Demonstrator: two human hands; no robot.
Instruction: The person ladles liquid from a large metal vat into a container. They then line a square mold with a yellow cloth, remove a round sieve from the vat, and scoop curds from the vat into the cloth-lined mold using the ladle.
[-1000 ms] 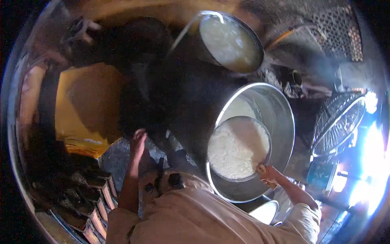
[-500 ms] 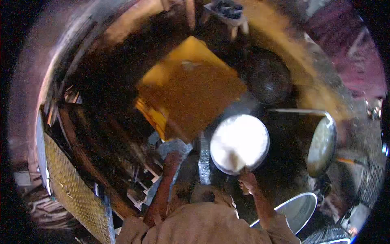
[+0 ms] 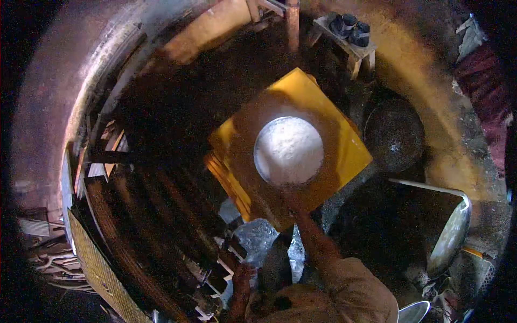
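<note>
A round metal basin filled with a pale, lumpy, powder-like substance is over a square yellow surface with layered edges. I cannot tell whether the basin rests on it. My right hand reaches to the basin's near side, its fingers in deep shadow and seemingly closed at the rim. My left hand hangs low beside my body, dark and with unclear fingers. Nothing in it can be made out. Below the yellow surface, a shiny grey sheet-like surface shows near my legs.
A small wooden bench with dark cups stands at the back right. Nearby sits a dark round pan. A long-handled shallow pan leans at right. A woven panel and stacked wood are at left.
My right hand has carried the basin left and forward from beside the yellow surface to over it. My left hand has drawn back from the yellow surface's near edge. The view has shifted.
</note>
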